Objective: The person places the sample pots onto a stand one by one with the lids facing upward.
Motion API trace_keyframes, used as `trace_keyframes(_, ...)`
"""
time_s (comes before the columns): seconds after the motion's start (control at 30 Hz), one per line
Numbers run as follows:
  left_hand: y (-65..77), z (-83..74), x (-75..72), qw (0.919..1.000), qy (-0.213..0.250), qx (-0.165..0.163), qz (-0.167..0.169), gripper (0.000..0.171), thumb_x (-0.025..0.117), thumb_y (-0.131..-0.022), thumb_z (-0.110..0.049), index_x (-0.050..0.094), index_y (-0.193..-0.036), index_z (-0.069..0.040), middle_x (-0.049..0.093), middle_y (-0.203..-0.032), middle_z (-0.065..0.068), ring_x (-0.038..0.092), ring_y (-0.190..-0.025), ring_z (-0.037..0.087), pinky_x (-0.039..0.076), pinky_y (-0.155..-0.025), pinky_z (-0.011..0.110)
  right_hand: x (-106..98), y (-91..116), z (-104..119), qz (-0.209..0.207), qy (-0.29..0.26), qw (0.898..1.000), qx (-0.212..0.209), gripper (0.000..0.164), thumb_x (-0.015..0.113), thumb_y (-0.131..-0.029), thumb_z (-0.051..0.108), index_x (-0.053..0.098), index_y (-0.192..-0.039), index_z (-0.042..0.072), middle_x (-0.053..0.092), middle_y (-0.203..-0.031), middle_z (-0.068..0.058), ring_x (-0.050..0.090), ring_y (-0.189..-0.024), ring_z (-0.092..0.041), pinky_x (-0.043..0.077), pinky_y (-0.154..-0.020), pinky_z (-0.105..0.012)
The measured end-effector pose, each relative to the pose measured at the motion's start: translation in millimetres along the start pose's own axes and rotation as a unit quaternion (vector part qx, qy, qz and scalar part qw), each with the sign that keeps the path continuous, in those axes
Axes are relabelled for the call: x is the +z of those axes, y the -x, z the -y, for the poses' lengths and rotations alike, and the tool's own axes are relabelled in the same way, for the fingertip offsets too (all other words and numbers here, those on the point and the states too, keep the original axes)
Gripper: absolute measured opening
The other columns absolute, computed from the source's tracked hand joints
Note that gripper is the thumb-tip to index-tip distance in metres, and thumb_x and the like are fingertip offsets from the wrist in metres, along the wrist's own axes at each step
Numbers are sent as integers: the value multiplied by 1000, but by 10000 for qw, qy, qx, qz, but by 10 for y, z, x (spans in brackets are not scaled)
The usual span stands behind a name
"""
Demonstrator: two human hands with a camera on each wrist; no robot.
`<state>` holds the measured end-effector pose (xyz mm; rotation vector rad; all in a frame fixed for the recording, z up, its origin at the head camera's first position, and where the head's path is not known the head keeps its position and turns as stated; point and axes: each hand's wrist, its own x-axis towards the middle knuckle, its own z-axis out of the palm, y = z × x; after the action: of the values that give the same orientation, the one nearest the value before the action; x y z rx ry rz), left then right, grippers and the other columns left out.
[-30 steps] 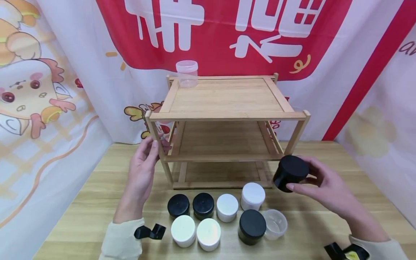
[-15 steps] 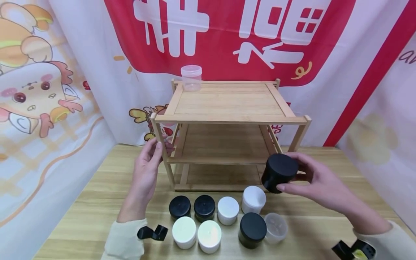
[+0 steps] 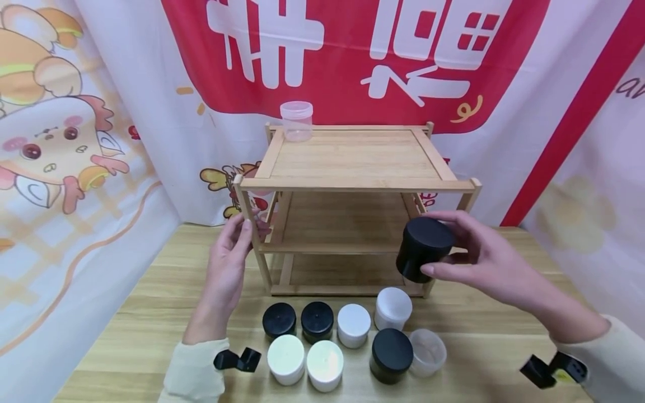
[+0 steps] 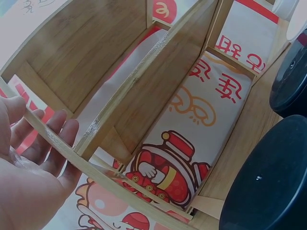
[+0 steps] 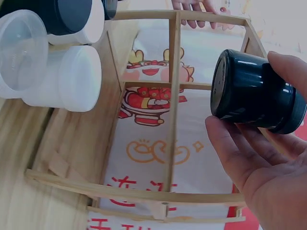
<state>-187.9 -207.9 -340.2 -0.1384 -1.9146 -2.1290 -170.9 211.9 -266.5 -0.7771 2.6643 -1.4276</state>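
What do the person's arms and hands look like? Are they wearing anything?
The left hand and right hand are bare, with no gloves. The left sleeve and right sleeve are pale cream. A chunky black gadget sits by the left cuff, and another black one by the right, showing a yellow patch.

1. Your right hand point(image 3: 478, 260) has carried the black jar point(image 3: 423, 249) toward 9 o'clock, then up toward 11 (head view, 12 at the top).
2. That jar was at 2 o'clock from the rear white jar point(image 3: 393, 308) a second ago; now at 1.
3. Foot of the right front post point(image 3: 429, 288) on your wooden rack point(image 3: 353, 155), hidden half a second ago, now shows below the held jar.
4. Your head view has shifted slightly since the first picture: rack lower in it.
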Motion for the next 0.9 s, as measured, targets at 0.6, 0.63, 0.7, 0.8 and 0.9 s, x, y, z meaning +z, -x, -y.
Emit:
trace_keyframes(0.6, -26, 13, -9, 10000, 59, 34, 56, 39, 47, -116, -36, 56, -149, -18, 65, -133, 7, 64, -126, 16, 40, -124, 43, -39, -159, 570, -221, 59, 9983, -537, 76, 88, -89, 8, 54, -153, 30, 62, -136, 2, 76, -110, -20, 65, -89, -28)
trace_keyframes(0.63, -24, 13, -11, 10000, 64, 22, 51, 39, 47, -116, -35, 56, -149, -18, 65, -133, 7, 63, -126, 16, 40, -124, 42, -43, -172, 596, -221, 57, 9982, -558, 75, 87, -90, 7, 53, -153, 31, 62, -136, 2, 76, -110, -21, 65, -89, -28)
trace_keyframes(0.7, -19, 11, -12, 10000, 45, -4, 54, 39, 47, -116, -35, 56, -150, -18, 66, -132, 6, 63, -127, 16, 41, -123, 39, -46, -193, 645, -197, 57, 9981, -573, 75, 87, -90, 8, 53, -153, 31, 62, -136, 2, 76, -110, -21, 65, -89, -29)
trace_keyframes(0.8, -13, 9, -15, 10000, 20, -24, 76, 39, 47, -116, -36, 55, -150, -19, 66, -131, 3, 62, -128, 16, 41, -121, 36, -46, -217, 704, -106, 64, 9985, -542, 76, 88, -90, 9, 53, -153, 32, 61, -137, 2, 76, -111, -21, 65, -90, -29)
trace_keyframes(0.9, -13, 9, -18, 10000, 16, -5, 87, 39, 47, -116, -37, 55, -150, -20, 67, -128, -1, 62, -127, 16, 41, -120, 36, -45, -233, 756, -34, 131, 9984, -545, 76, 88, -89, 11, 53, -153, 32, 61, -138, 1, 76, -113, -22, 65, -90, -29)
